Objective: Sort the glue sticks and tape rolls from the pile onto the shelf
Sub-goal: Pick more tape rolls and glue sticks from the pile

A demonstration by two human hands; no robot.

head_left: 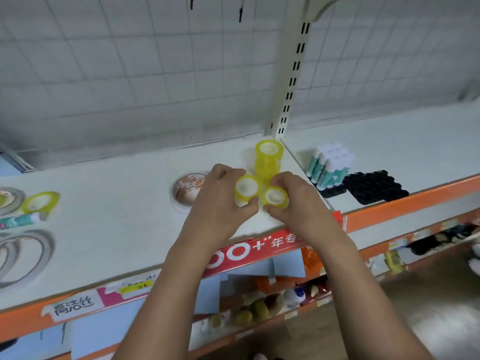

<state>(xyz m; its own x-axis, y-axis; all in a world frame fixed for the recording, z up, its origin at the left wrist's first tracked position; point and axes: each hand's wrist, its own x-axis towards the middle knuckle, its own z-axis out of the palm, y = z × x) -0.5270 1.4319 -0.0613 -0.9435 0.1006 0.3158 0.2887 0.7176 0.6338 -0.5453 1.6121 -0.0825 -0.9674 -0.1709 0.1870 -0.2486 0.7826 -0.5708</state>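
A: Entry one, the hands?
B: Left hand (220, 201), fingers (228, 171) clenched round a yellow tape roll (246, 187), core facing up. Right hand (298, 203), fingers (284, 178) grasping a second yellow tape roll (274, 197). The two rolls sit side by side, touching or nearly so, near the front of the shelf (117, 229). Whether they rest on it I cannot tell.

A: Entry two, sorted stock?
B: Stack of yellow tape rolls (268, 158), upright, just behind the held pair, beside the slotted post (291, 87). Bundle of glue sticks (330, 167), white caps, standing on the next shelf section to the right, beside a cluster of black items (374, 187).

A: Entry three, unsorted?
B: Patterned tape roll (188, 189), flat, just left of the left hand. Far left: loose yellow roll (39, 202), single glue stick (22, 220) lying down, grey tape rings (23, 253)
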